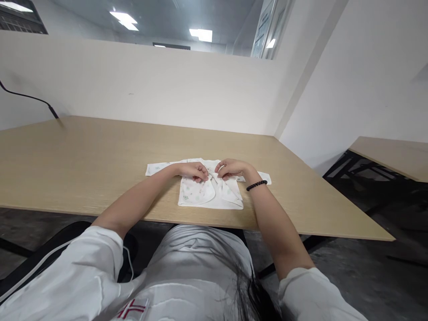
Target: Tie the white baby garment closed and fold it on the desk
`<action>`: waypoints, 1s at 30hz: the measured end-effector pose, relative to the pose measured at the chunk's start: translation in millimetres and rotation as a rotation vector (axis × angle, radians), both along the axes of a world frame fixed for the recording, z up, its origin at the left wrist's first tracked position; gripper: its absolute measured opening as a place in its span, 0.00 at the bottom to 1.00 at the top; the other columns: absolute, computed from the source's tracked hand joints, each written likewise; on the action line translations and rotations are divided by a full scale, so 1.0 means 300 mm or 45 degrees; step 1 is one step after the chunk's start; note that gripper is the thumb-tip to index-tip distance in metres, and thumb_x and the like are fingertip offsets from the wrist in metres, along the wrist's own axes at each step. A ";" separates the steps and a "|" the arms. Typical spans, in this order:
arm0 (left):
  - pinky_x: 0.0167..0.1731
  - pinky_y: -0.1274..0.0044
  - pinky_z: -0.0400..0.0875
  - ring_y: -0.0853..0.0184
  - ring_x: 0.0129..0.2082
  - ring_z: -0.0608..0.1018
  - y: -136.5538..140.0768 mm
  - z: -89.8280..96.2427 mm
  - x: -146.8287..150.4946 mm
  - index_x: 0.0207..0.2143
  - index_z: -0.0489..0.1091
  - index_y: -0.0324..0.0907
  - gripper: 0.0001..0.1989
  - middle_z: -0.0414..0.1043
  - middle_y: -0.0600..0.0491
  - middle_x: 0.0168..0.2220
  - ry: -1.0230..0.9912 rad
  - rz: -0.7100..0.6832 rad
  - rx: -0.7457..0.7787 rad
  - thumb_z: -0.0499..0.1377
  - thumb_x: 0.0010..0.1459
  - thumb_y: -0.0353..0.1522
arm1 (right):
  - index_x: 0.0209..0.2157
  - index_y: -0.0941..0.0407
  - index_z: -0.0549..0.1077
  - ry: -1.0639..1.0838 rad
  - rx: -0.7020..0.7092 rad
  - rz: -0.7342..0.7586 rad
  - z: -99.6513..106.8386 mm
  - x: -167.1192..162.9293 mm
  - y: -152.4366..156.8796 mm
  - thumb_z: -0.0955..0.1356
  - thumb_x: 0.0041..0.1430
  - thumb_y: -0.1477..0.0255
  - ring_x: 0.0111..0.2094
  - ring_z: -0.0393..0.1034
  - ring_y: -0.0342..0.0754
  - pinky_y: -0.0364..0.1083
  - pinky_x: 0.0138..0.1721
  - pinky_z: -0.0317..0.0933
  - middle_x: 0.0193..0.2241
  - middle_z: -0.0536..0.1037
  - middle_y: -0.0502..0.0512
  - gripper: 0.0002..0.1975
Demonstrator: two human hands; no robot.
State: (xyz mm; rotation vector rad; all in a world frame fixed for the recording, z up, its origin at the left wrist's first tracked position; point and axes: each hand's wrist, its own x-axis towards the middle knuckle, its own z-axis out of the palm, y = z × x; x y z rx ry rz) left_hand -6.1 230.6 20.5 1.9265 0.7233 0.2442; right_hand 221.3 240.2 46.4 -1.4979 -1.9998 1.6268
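A small white baby shirt [197,194] with a faint print lies on the table in front of me, its sleeves spread out to both sides. My left hand [195,171] is closed, thumb and fingers pinching the front of the shirt near its middle. Close beside it, my right hand [230,168] pinches the other front edge, where the cloth is lifted and creased. Below the hands the two front flaps part a little, and the lower hem lies flat. Both forearms cover parts of the sleeves. The fingertips partly hide the cloth they hold.
The wooden table [100,147] reaches back to a white wall [167,89] with a window above. A black cable [33,97] comes down to the table at the far left. Another table [394,154] stands at the right, beyond a gap.
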 end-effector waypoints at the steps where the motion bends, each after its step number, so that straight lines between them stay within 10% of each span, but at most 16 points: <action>1: 0.22 0.79 0.59 0.73 0.19 0.65 0.000 -0.004 0.005 0.24 0.73 0.39 0.14 0.66 0.55 0.18 0.005 -0.003 -0.011 0.66 0.50 0.41 | 0.35 0.59 0.74 0.045 -0.010 -0.003 0.001 -0.004 -0.003 0.76 0.40 0.82 0.25 0.74 0.41 0.37 0.29 0.70 0.22 0.77 0.48 0.17; 30: 0.24 0.80 0.64 0.71 0.25 0.75 -0.016 -0.021 0.037 0.28 0.79 0.38 0.09 0.77 0.50 0.26 0.004 0.060 -0.151 0.65 0.50 0.36 | 0.31 0.58 0.71 0.081 -0.027 0.001 -0.048 -0.059 -0.012 0.79 0.37 0.83 0.26 0.76 0.41 0.36 0.31 0.71 0.23 0.79 0.48 0.19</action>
